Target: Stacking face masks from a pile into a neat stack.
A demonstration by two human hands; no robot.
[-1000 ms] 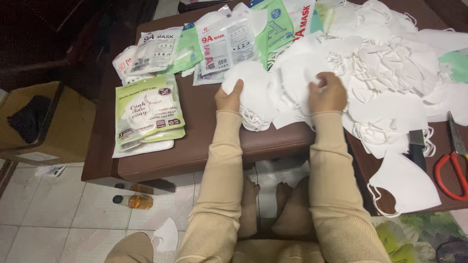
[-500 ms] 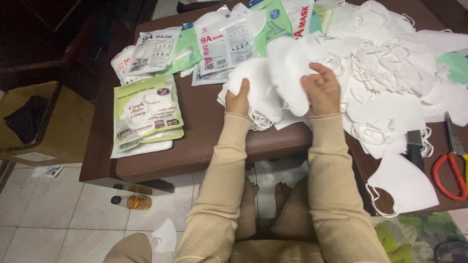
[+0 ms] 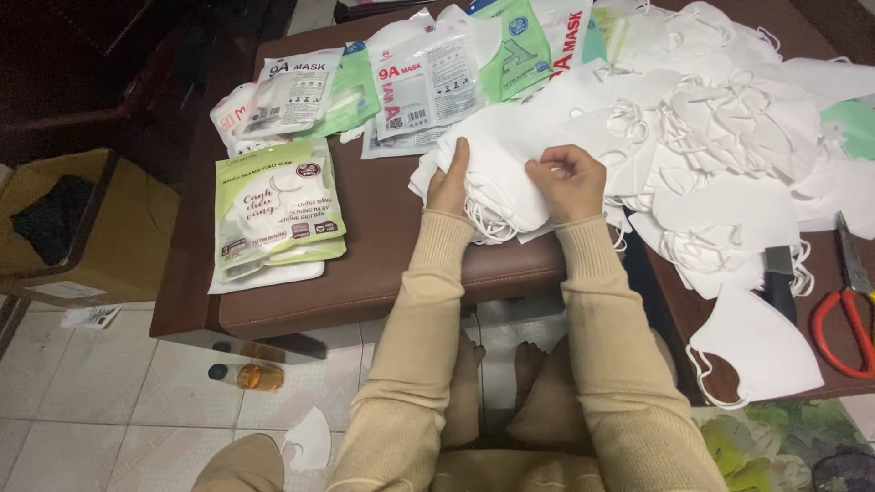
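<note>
Tiled floor lies nearest me, a small bottle (image 3: 248, 375) on it at seven o'clock. Above it sits the brown table (image 3: 383, 273), where I watch both hands square a stack of masks (image 3: 497, 187) at its near edge. My left hand (image 3: 449, 182) presses flat against the stack's side; my right hand (image 3: 570, 182) curls, fingers clamped on its top. I'd judge even pressure keeps edges aligned. Packets (image 3: 276, 208) at ten o'clock, loose masks (image 3: 729, 118) at two, scissors (image 3: 852, 305) at three.
</note>
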